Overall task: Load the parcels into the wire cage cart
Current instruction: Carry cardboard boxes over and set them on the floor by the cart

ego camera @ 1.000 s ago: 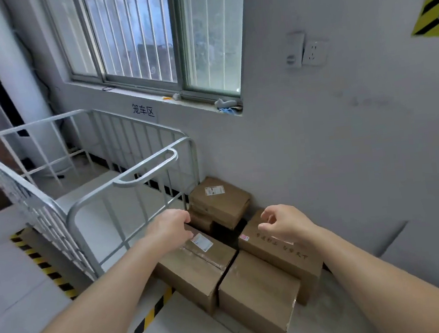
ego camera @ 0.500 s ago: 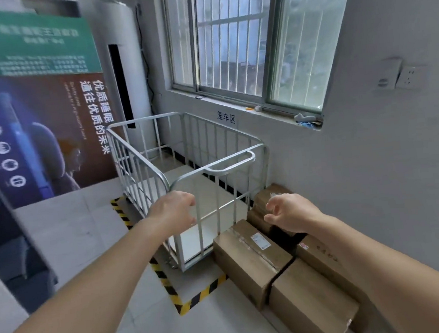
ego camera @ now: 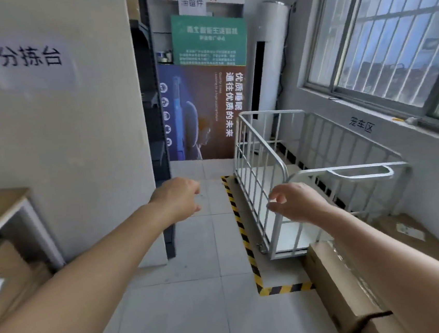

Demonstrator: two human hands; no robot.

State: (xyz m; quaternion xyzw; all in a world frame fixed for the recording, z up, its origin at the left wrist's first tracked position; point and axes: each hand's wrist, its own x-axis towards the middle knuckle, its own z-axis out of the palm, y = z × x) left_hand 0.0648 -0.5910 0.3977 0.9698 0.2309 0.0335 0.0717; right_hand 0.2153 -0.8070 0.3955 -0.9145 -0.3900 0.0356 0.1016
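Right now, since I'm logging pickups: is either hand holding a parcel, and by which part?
Nothing is held: the left hand and the right hand are both empty, fingers loosely curled.

Two bare forearms, uncovered to the frame edge, bare left hand [ego camera: 177, 198], bare right hand [ego camera: 295, 203]
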